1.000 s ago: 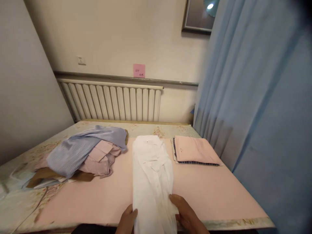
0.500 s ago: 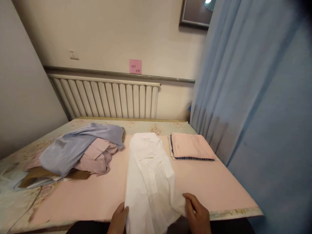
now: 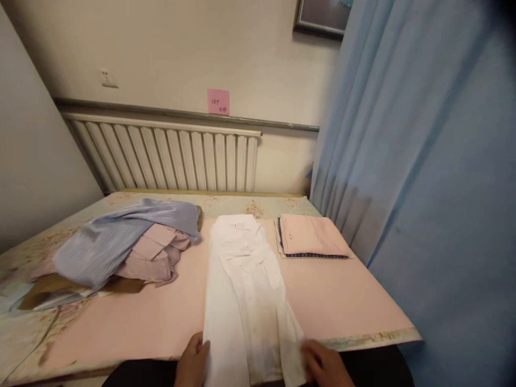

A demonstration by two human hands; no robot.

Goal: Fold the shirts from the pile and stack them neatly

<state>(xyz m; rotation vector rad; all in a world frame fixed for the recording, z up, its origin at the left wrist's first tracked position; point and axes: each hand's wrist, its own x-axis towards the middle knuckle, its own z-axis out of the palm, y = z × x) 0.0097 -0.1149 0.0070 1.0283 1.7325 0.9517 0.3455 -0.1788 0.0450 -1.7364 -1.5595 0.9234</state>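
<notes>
Head view: both hands are held low, near the close edge of the pink mat (image 3: 161,322), one on each side of the white shirt (image 3: 242,285). The left hand (image 3: 192,360) is pointed forward, and its thumb is laid at the shirt's left edge. That edge is pinched between thumb and fingers. The right hand (image 3: 324,365) is turned inward, with bent fingers, at the shirt's right edge. It is blurred, so it cannot be told if the cloth is pinched there or just touched. The shirt is laid out long on the mat, with its collar at the far end. A messy clothes heap (image 3: 116,242) is piled on the left, and a folded stack (image 3: 314,236) is set on the right.
</notes>
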